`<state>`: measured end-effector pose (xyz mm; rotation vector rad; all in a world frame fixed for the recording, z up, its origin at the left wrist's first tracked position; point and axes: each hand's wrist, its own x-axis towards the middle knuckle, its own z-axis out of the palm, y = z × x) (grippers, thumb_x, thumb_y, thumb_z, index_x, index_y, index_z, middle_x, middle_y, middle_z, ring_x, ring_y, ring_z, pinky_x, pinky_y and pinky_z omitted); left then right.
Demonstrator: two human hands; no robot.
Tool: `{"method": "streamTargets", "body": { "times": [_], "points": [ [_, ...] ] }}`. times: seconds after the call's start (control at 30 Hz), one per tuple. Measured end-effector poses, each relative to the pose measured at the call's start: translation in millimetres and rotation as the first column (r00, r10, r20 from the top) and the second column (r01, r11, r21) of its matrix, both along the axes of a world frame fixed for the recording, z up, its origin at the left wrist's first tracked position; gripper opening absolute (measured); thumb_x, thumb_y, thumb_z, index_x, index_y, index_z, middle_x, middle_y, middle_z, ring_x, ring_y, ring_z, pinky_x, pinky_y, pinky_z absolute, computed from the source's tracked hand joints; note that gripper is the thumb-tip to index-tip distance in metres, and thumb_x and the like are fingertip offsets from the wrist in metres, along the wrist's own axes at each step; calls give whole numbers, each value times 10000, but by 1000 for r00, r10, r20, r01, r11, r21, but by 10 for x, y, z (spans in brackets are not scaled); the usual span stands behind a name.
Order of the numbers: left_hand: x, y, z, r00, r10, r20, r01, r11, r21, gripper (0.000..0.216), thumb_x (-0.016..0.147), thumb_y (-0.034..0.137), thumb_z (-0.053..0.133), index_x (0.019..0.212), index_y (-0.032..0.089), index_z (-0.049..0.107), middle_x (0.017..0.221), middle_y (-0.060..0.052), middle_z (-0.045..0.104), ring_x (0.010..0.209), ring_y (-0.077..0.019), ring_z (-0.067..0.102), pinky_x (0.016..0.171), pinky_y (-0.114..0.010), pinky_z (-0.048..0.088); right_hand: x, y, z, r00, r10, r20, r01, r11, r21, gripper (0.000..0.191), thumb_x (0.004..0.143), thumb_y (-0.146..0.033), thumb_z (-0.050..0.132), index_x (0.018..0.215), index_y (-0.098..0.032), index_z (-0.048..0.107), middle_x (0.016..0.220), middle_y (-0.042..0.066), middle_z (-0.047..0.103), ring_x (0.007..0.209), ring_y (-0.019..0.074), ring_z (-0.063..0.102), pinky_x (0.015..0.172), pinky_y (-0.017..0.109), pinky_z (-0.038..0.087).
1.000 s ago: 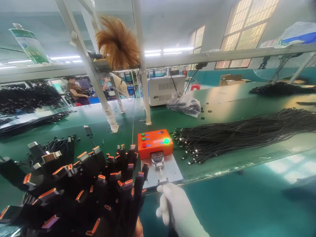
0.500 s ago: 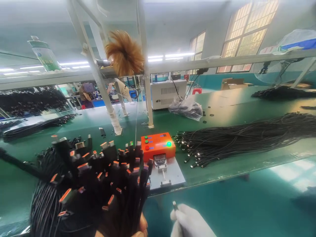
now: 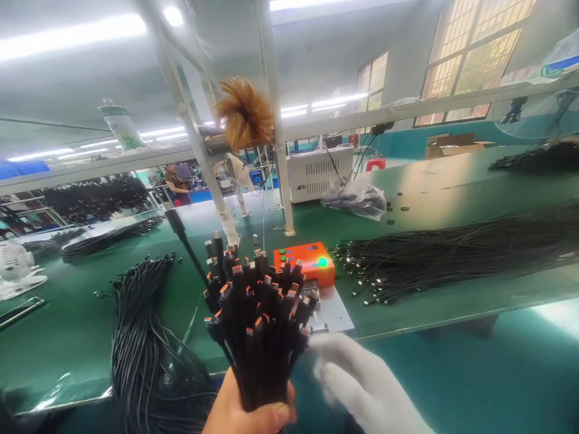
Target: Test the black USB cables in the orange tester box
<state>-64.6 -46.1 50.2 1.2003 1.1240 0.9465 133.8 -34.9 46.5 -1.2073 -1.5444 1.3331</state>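
A thick bundle of black cables (image 3: 260, 313) stands upright in my bare left hand (image 3: 253, 407), its fingers wrapped round the lower part. The metal USB-C style plugs point up, many with orange tips. My right hand (image 3: 357, 380), in a white glove, is at the bundle's right side, index fingertip by an outer plug. Its fingers are apart and partly blurred; I see nothing held in them. Behind the bundle sits an orange tester box (image 3: 307, 259) with a glowing green light. A metal plate (image 3: 339, 313) with a small fixture lies in front of it, partly hidden.
Black cables lie on the green table at right (image 3: 434, 259) and in a pile at left (image 3: 140, 325). A white fan (image 3: 15, 271) and a phone-like slab (image 3: 20, 312) are far left. Shelf posts (image 3: 284, 181), a grey metal box (image 3: 319, 172) and a plastic bag (image 3: 357, 202) stand behind.
The bundle has moved right and farther from me. My right hand has come up to its side; the single plug it pinched earlier is no longer visible in its fingers. The view has shifted left.
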Motion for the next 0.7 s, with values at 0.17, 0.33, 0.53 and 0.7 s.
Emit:
{"method": "streamTargets", "body": {
  "times": [0.17,0.33,0.53,0.7],
  "points": [
    [49,-36,28,999,36,16,-36,999,-4,343,581,408,758,822,174,693,725,-43,716,715,-246,609,674,-344,459,-321,73,185,899,79,-431,-100,995,-25,180,703,-302,668,842,-196,624,645,-12,598,604,156,552,664,307,491],
    [109,-4,108,1000,6,24,-7,999,42,308,562,218,761,864,189,710,752,-9,684,841,-255,581,766,-331,442,-360,64,19,872,-27,-490,12,999,-34,150,677,-264,720,773,-186,635,685,0,613,648,158,556,714,319,494],
    [82,52,151,990,-81,116,87,995,-44,307,564,373,764,744,131,712,595,-32,670,571,-180,556,537,-269,394,-363,102,-43,699,79,-711,-183,981,-70,312,685,-279,730,962,-194,613,728,3,625,499,130,554,472,271,474],
    [63,8,148,990,-48,134,51,998,-22,365,565,315,777,890,163,713,597,-3,675,543,-162,540,552,-279,431,-349,267,-35,727,218,-651,-299,954,-15,485,663,-274,766,1112,-206,596,826,-1,631,514,80,481,468,208,404]
  ]
}}
